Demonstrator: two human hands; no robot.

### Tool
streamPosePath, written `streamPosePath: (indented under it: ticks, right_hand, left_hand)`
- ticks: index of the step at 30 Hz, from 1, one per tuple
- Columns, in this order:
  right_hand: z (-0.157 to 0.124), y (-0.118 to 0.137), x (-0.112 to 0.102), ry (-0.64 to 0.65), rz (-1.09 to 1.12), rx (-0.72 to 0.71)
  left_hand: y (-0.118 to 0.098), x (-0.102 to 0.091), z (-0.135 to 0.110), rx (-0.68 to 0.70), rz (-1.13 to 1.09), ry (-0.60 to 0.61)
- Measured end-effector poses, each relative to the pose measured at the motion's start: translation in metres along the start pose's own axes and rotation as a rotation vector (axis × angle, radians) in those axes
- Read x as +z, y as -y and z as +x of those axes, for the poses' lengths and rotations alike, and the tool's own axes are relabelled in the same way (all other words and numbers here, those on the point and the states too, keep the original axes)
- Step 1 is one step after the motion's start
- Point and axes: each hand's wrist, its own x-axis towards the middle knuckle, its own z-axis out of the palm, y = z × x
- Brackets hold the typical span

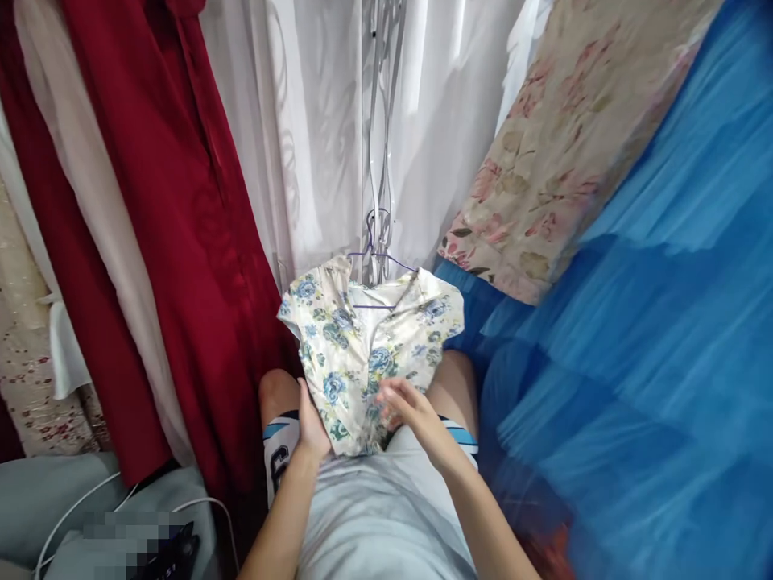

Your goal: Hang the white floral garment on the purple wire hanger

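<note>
Tiered blue fabric (609,322) fills three o'clock, a deep red garment (175,242) hangs between nine and ten, and white cloth (326,137) at twelve. A cream, blue-flowered blouse (332,338) spreads from the centre towards six, between the person's knees (460,374). The left hand (312,423), at seven, lies along its side near the hem, grip hidden. The right hand (414,407), between five and six, has loosely bent fingers over the lower front; blur hides any pinch. A thin purple hanger (374,306) crosses the neckline. The blouse looks light, soft, perhaps slippery; its shoulders seem the surest hold.
</note>
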Motion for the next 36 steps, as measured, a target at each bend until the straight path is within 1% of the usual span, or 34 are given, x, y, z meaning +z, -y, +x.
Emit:
streamPosePath:
  ticks: [2,3,5,6,9,11,12,14,16,17,18,19,20,21,22,23,24,26,29,31,33,34,36]
  right_hand:
    - [0.031,0.006,0.008,-0.130,-0.322,-0.070]
    - [0.045,0.007,0.012,-0.165,-0.468,-0.106]
    - [0.061,0.006,0.016,-0.214,-0.642,-0.156]
    - [0.063,0.004,0.015,-0.221,-0.674,-0.173]
    - [0.054,0.000,0.004,-0.190,-0.623,-0.202]
    - [0.044,-0.001,-0.004,-0.150,-0.535,-0.222]
    - [0.040,-0.001,-0.007,-0.133,-0.489,-0.226]
    - [0.037,-0.001,-0.007,-0.113,-0.428,-0.223]
    - [0.037,-0.002,-0.003,-0.103,-0.413,-0.210]
    - [0.037,-0.002,0.000,-0.094,-0.419,-0.206]
    - [0.035,-0.003,0.003,-0.080,-0.432,-0.208]
    - [0.034,-0.003,0.004,-0.058,-0.454,-0.216]
    - [0.033,-0.002,0.005,-0.033,-0.486,-0.229]
    - [0.032,0.000,0.004,-0.011,-0.528,-0.245]
    - [0.032,0.003,0.002,0.007,-0.579,-0.263]
    - [0.034,0.009,-0.001,0.018,-0.642,-0.286]
    - [0.039,0.016,-0.005,0.014,-0.712,-0.316]
    - [0.057,0.039,-0.013,-0.043,-0.861,-0.395]
    - [0.097,0.085,-0.021,-0.215,-1.068,-0.538]
    - [0.124,0.114,-0.022,-0.309,-1.154,-0.604]
    - [0.143,0.135,-0.020,-0.366,-1.209,-0.620]
    - [0.150,0.141,-0.019,-0.388,-1.225,-0.610]
    - [0.155,0.145,-0.019,-0.427,-1.229,-0.577]
  left_hand:
    - [0.013,-0.002,-0.004,-0.042,-0.088,0.000]
    - [0.019,-0.001,-0.006,-0.040,-0.094,-0.021]
    - [0.031,0.003,-0.007,-0.014,-0.039,-0.090]
    - [0.037,0.004,-0.007,-0.004,-0.008,-0.123]
    - [0.046,0.002,-0.004,0.009,0.076,-0.233]
    - [0.047,-0.004,-0.003,0.042,0.151,-0.293]
    - [0.045,-0.007,-0.004,0.081,0.195,-0.321]
    - [0.040,-0.011,-0.007,0.226,0.298,-0.407]
    - [0.032,-0.009,-0.011,0.446,0.425,-0.523]
    - [0.027,-0.006,-0.011,0.552,0.486,-0.537]
    - [0.022,-0.002,-0.010,0.629,0.540,-0.479]
    - [0.018,0.003,-0.008,0.663,0.576,-0.355]
    - [0.013,0.008,-0.004,0.654,0.592,-0.195]
    - [0.008,0.012,0.001,0.610,0.597,-0.035]
    - [0.004,0.015,0.007,0.552,0.596,0.095]
    - [0.001,0.018,0.012,0.497,0.594,0.186]
    - [-0.001,0.020,0.017,0.459,0.592,0.238]
    - [-0.004,0.023,0.024,0.431,0.607,0.294]
    - [-0.006,0.030,0.029,0.419,0.633,0.345]
    - [-0.007,0.036,0.031,0.416,0.648,0.377]
    - [-0.009,0.043,0.031,0.437,0.688,0.423]
    - [-0.009,0.045,0.030,0.453,0.716,0.444]
    - [-0.008,0.045,0.027,0.468,0.769,0.474]
